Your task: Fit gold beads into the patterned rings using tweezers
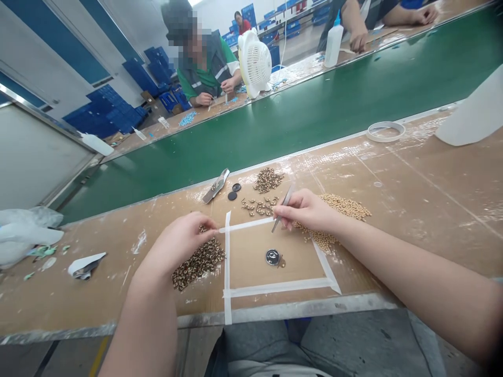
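A pair of metal tweezers [283, 207] is gripped in the right hand [306, 210], pinched between thumb and fingers, with the tips pointed down at the upper tape line of a taped square [275, 287] marked on the table [412, 183]. Inside that square, below and just left of the right hand, a small round black disc [272, 257] is seen lying flat; a pale mark on its face is too small to be read. The left hand [181, 242] is closed, its fingertips drawn together on top of a pile of dark rings [200, 262] heaped against the square's left tape line; whether a ring is pinched cannot be told. A heap of pale beads [348, 207] is spread just beyond and under the right wrist. Loose brass pieces [259, 206] are scattered above the square, with a further small heap [268, 179], two black discs [234, 191] and a metal tool [216, 186] behind them. Beyond the table edge a green conveyor belt [314, 104] is seen, and a tape roll [385, 131] lies near it.
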Available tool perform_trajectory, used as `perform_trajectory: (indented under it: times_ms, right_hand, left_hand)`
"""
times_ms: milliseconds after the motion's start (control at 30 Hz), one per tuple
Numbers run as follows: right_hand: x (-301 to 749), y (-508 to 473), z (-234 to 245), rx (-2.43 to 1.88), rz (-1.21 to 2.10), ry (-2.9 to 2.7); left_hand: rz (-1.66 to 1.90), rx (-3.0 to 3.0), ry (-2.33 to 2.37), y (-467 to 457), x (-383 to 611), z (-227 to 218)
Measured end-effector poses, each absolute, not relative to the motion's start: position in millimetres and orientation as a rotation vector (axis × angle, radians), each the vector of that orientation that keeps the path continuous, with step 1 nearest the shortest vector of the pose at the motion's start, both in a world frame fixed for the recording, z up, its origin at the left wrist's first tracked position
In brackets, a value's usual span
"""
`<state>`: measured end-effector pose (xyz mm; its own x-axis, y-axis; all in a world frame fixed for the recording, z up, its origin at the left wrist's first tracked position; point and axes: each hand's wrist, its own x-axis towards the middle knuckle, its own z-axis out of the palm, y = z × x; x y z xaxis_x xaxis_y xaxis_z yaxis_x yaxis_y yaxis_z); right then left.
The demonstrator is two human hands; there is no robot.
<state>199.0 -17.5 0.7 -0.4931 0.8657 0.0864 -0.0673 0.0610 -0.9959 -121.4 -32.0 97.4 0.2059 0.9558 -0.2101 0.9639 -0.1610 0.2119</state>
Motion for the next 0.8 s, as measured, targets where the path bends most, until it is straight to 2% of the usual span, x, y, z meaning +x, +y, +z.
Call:
perform_trajectory:
  times_ms: [100, 300, 800]
  right_hand:
    - [197, -20, -1, -0.839, 1.628, -1.652]
    - [195, -20, -1, -0.832, 1.649, -1.706]
    - [194, -22, -1, -0.792, 1.678, -1.688]
  left_hand:
    - [-0.177, 2.14, 1.869, -40, -133, 84]
    - [-0.192, 2.165, 1.955, -48, -134, 61]
    - [-0.236, 2.196, 2.007, -45, -132, 51]
